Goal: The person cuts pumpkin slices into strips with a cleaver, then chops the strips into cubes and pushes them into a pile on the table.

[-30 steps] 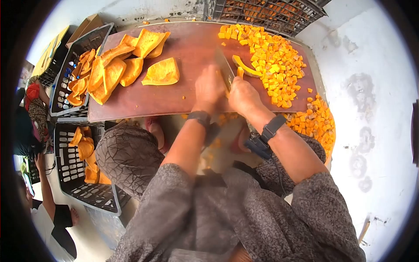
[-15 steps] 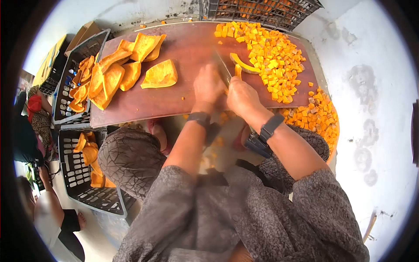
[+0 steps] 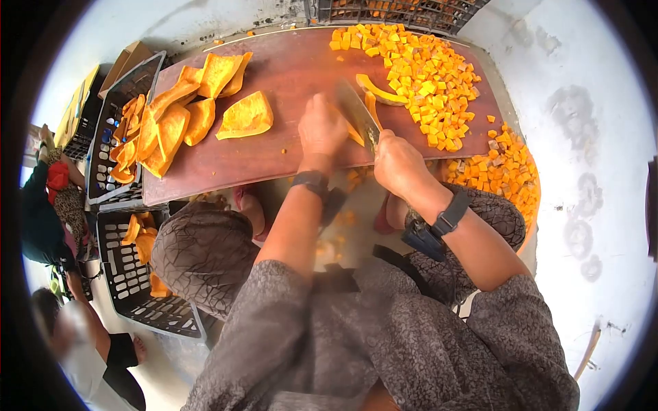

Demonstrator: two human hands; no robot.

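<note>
My right hand [image 3: 400, 163] is closed around the handle of a broad-bladed kitchen knife [image 3: 358, 113], its blade pointing away over the red-brown board [image 3: 295, 75]. Slightly blurred, my left hand [image 3: 322, 130] is curled at the board's near side, holding a pumpkin piece [image 3: 351, 130] that shows between it and the blade. Just right of the blade stands a narrow pumpkin strip [image 3: 371, 104]. Beyond it a curved pumpkin slice [image 3: 381, 92] touches the heap of pumpkin cubes [image 3: 428, 89]. One thick pumpkin chunk [image 3: 245, 115] lies left of my left hand.
Several large pumpkin pieces [image 3: 168, 127] are piled at the board's left end. Black crates [image 3: 127, 291] with pumpkin stand at the left. More cubes [image 3: 504, 171] fill a container below the right edge. A wall [image 3: 576, 157] rises at the right; other people [image 3: 86, 329] are far left.
My right hand and the knife have moved right and slightly nearer me, and the blade now shows its broad face. A gap with pumpkin has opened between my hands.
</note>
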